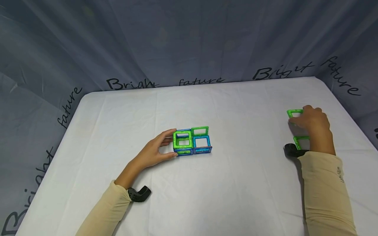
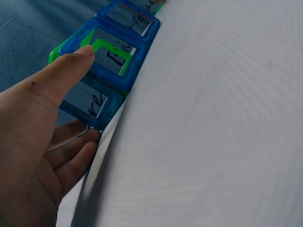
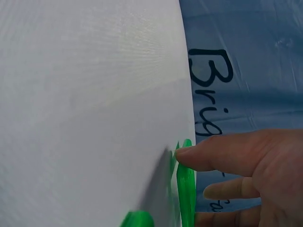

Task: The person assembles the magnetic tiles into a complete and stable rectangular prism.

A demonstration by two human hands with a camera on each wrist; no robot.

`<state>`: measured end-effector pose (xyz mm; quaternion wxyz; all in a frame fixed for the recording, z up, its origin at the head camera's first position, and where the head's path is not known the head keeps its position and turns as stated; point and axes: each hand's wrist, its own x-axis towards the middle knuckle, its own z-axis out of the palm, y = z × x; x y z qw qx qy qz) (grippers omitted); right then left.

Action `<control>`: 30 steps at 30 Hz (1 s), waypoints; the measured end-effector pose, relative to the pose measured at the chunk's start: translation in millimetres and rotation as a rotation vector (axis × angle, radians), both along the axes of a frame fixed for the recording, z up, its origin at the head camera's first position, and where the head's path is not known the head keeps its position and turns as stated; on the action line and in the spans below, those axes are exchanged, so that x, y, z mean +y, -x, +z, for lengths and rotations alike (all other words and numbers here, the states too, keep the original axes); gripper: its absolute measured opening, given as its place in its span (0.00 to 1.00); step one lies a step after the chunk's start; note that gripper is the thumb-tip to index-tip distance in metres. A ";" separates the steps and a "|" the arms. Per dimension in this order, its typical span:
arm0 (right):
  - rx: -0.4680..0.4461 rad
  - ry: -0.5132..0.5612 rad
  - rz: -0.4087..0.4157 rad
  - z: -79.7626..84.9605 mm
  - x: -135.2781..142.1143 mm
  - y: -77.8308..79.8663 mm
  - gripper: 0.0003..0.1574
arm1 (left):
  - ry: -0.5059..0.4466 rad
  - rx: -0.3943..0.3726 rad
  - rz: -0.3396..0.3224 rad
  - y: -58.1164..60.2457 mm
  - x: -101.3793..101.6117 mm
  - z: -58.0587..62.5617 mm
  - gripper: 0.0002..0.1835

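Observation:
My left hand grips the left end of a magnetic tile structure, thumb on the near side and fingers around the far side. The structure has blue and green square frames joined into two box shapes side by side. A green square stands raised at its back right. In the left wrist view the thumb presses on a blue frame. At the right of the table, my right hand pinches a green square magnetic tile, partly hidden by the hand. The right wrist view shows this tile edge-on under the thumb.
Another green square tile lies beneath the right wrist, partly covered by the forearm and its black wrist camera. A white cloth covers the table. Grey curtains with handwriting hang around its far and side edges.

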<state>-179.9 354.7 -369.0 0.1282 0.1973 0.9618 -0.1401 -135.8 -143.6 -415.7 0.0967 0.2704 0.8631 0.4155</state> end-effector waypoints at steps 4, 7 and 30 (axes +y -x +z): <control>0.004 -0.013 0.025 2.0 -2.6 1.0 0.46 | 0.001 0.002 -0.001 0.0 -0.2 0.0 0.43; 0.018 -0.010 0.056 2.9 -5.6 1.6 0.46 | 0.000 0.003 -0.002 0.1 -0.4 -0.1 0.43; 0.084 0.003 0.330 18.1 -66.5 2.8 0.43 | -0.009 -0.005 -0.004 -0.8 -0.1 1.5 0.43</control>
